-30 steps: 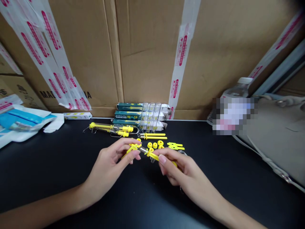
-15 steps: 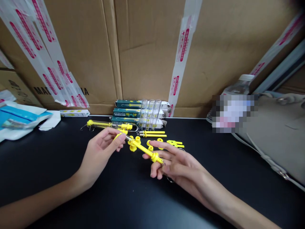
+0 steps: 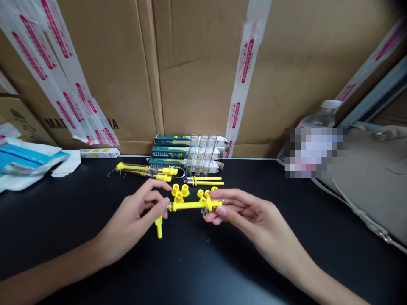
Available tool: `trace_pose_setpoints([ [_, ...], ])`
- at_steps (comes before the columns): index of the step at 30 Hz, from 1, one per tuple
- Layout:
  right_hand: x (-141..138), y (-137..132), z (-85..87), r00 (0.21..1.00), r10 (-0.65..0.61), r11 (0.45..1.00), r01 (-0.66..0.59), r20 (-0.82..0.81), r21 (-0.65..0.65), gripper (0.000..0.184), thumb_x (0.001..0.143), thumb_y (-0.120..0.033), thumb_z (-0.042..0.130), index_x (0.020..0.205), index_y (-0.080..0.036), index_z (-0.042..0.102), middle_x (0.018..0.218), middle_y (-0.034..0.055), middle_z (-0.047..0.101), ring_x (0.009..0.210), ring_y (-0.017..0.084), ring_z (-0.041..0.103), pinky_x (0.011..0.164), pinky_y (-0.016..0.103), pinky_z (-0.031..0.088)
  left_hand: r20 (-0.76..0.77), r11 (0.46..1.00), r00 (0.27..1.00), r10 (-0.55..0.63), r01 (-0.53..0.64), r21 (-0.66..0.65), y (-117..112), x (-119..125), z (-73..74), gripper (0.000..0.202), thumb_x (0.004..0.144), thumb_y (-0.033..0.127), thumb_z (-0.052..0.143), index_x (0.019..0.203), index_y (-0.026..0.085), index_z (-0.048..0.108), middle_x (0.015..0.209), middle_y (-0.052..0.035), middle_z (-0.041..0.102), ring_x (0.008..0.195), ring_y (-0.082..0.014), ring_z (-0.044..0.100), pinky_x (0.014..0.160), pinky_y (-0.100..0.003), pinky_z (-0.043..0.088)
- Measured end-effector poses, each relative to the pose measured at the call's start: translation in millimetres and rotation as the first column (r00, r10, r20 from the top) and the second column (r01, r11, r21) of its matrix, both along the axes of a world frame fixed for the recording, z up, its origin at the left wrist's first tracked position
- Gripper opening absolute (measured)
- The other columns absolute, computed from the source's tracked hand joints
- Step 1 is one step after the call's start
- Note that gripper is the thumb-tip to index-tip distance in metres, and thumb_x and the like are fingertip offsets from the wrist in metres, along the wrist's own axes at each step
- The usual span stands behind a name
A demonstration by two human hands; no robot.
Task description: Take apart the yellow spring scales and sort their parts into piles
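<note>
A yellow plastic rod [image 3: 190, 205] with a collar lies level between my two hands over the black table [image 3: 190, 271]. My left hand [image 3: 135, 220] pinches its left end, and a small yellow piece [image 3: 159, 227] hangs below those fingers. My right hand [image 3: 241, 212] pinches the rod's right end at the collar. Just behind the rod lie several loose yellow caps [image 3: 179, 191]. Further back rest two assembled yellow spring scales [image 3: 144, 170], two yellow rods [image 3: 205, 181], three clear tubes [image 3: 201, 160] and teal boxes [image 3: 168, 151].
Taped cardboard boxes [image 3: 197, 63] wall off the back. White and blue packets [image 3: 28, 163] lie at the far left. A water bottle [image 3: 321, 116] and a grey bag [image 3: 369, 178] sit at the right.
The yellow rod swung from a slant to level. My right hand went from open fingers under it to a pinch on its right end. My left hand moved down and nearer.
</note>
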State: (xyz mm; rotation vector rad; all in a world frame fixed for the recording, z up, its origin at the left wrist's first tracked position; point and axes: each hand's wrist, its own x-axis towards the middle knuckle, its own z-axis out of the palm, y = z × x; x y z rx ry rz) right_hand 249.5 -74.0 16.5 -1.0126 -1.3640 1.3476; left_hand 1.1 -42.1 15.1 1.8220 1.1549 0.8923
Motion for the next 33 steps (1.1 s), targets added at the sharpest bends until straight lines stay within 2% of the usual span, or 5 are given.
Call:
trace_pose_setpoints([
  [6,-9.2,-6.5,-8.9,0.999,0.042,0.998,-0.042,-0.006,0.041,0.015,0.089,-0.030,0.068,0.099,-0.019,0.066,0.080,0.0015,0.075,0.073,0.015,0.074,0.072,0.026,0.061,-0.262,0.979,0.945,-0.195,0.205,0.012,-14.0,29.2,15.4,0.022,0.091,0.047,0.056,0.106,0.032,0.062,0.085,0.0030,0.069,0.080,-0.0181,0.062,0.071,-0.025,0.044],
  [14,-15.6,-8.9,-20.4,0.995,-0.067,0.998,0.067,-0.072,-0.006,0.021,0.085,-0.033,0.072,0.097,-0.019,0.061,0.069,-0.0009,0.072,0.059,0.016,0.073,0.057,0.026,0.062,-0.095,0.941,0.967,-0.237,0.205,-0.268,-19.0,48.9,2.4,0.035,0.097,0.056,0.040,0.100,0.026,0.058,0.072,0.0037,0.058,0.064,-0.0139,0.051,0.057,-0.023,0.038],
  [20,-18.7,-7.9,-21.8,0.992,-0.109,0.994,0.108,-0.056,-0.030,0.020,0.086,-0.034,0.070,0.094,-0.018,0.063,0.065,-0.0011,0.070,0.048,0.012,0.066,0.047,0.021,0.056,0.214,0.788,0.933,-0.290,0.360,-0.499,-18.7,48.3,-12.4,0.033,0.094,0.053,0.047,0.106,0.022,0.047,0.082,0.0024,0.056,0.054,-0.0099,0.051,0.051,-0.022,0.042],
  [27,-17.6,-9.4,-25.5,0.996,-0.041,0.999,0.040,0.082,0.009,0.030,0.093,-0.037,0.059,0.119,-0.022,0.061,0.089,0.0031,0.073,0.072,0.013,0.066,0.069,0.025,0.056,-0.259,0.971,0.935,-0.240,0.233,-0.060,-8.4,38.8,5.9,0.022,0.103,0.034,0.033,0.102,0.023,0.052,0.100,-0.0010,0.061,0.093,-0.0158,0.059,0.083,-0.030,0.047],
  [33,-16.4,-17.3,-27.2,0.926,0.004,0.999,0.010,0.378,-0.035,0.037,0.094,-0.051,0.053,0.081,-0.019,0.067,0.056,-0.0021,0.060,0.035,0.007,0.047,0.039,0.020,0.039,-0.607,0.860,0.790,-0.086,0.366,0.355,-14.9,37.6,-5.9,0.036,0.100,0.016,0.025,0.127,0.016,0.048,0.117,-0.0121,0.060,0.106,-0.0262,0.061,0.092,-0.044,0.052],
])
